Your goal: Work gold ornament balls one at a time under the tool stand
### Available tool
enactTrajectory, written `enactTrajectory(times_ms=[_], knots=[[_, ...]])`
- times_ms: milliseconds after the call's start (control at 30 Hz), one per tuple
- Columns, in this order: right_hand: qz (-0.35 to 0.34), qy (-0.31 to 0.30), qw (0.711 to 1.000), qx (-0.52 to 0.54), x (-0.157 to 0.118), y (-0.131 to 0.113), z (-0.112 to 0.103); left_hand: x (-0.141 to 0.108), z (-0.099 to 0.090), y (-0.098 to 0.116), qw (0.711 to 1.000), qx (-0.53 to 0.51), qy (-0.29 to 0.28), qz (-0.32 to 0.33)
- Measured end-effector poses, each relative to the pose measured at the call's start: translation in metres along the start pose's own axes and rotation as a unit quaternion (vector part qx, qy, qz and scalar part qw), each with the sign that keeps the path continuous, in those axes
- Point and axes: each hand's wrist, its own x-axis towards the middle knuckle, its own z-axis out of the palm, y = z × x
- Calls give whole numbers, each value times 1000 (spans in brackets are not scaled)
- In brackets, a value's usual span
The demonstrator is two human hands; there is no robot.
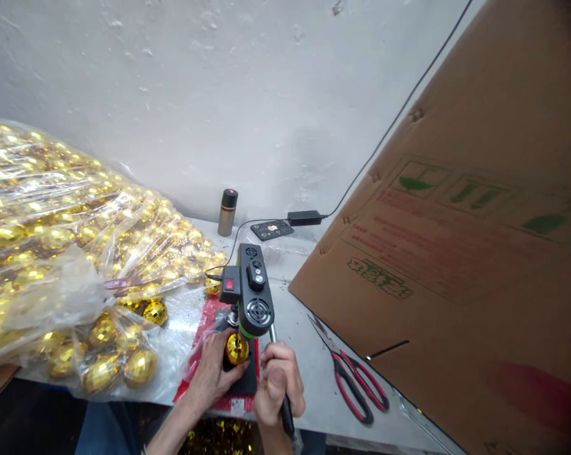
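A gold mirrored ball (238, 349) sits on the base of a small black bench drill press (255, 291), right below its head. My left hand (214, 366) is closed round the ball from the left, thumb at its front and fingers behind. My right hand (279, 385) wraps round the press's lever (288, 416), a metal rod with a black grip, at the right side. The head hides the upper part of the ball, so I cannot tell exactly how far the bit reaches it. A red plastic sheet (204, 335) lies under the press.
Clear plastic bags (76, 208) full of gold balls fill the left. Scissors (356, 382) with red and black handles lie at right, beside a large cardboard box (446, 253). Behind stand a spray can (227, 213), a phone (272, 229) and a power adapter (305, 218) with its cable.
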Motion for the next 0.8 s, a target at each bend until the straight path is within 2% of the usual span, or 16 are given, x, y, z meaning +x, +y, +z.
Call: enactTrajectory(times_ms=[800], knots=[[-13,-13,1000,-7,-5,8,-2,0,4,-5,1000,-2,-2,-2]])
